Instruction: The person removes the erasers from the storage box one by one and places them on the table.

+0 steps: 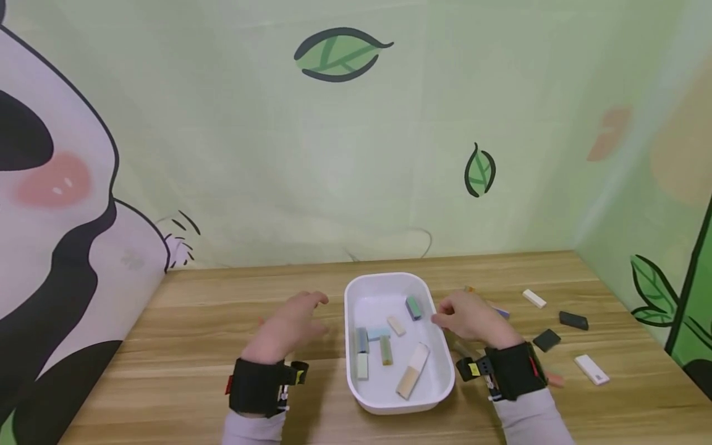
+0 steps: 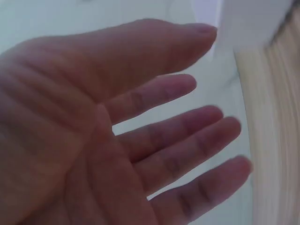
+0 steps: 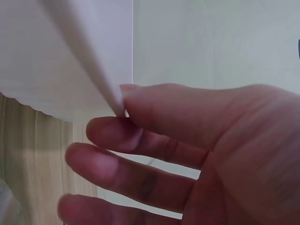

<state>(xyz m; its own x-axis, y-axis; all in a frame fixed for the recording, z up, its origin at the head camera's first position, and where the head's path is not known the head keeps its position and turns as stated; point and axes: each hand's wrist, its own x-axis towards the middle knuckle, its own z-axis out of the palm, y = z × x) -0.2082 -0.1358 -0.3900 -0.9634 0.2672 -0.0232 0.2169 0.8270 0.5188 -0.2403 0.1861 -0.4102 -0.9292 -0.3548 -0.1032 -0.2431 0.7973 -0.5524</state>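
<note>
The white tub [image 1: 402, 406] stood on the wooden surface [image 1: 183, 352] between both hands, small blocks [image 1: 386, 350] lying inside it. The right hand [image 1: 470, 316] held its right rim; as far as the blurred close view showed, that grip was a narrow pinch of thumb and forefinger. The left hand [image 1: 288, 324] hung left of the tub, its grip spread wide and holding nothing. Dark pieces [image 1: 573, 320] lay farther right.

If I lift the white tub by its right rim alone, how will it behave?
The white tub would probably tip, since the right hand pinches just one side. Its rim looks thin, so may flex. The small pieces lie loose inside and might slide.
</note>
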